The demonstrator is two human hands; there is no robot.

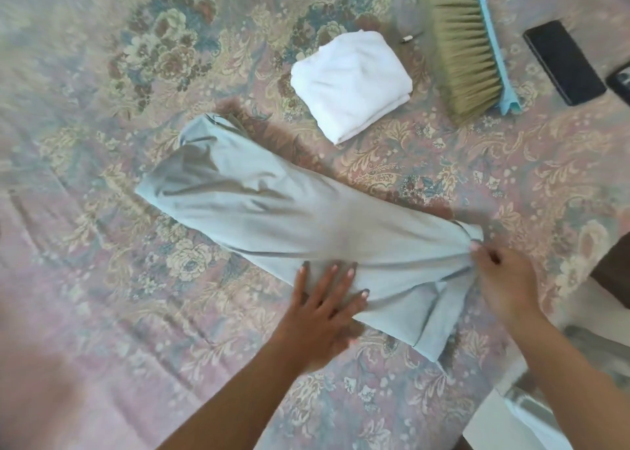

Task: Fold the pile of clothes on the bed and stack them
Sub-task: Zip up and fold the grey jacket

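Flowers in pink, blue and cream cover the bedspread (102, 176) under us. We see a long light blue garment (272, 217) lying flat on it, folded into a narrow strip that runs from the upper left down to the lower right. Our left hand (320, 309) lies flat on the near edge of the blue garment, with the fingers straight and spread apart. Our right hand (504, 282) is at the right end of it, and the fingers pinch a bunch of the cloth there. Farther up the bed sits a folded white cloth (351, 84), apart from the blue one. Beside it on the right lies a brush (467, 47) with tan bristles and a light blue back. A black phone (562, 60) lies near the right edge.
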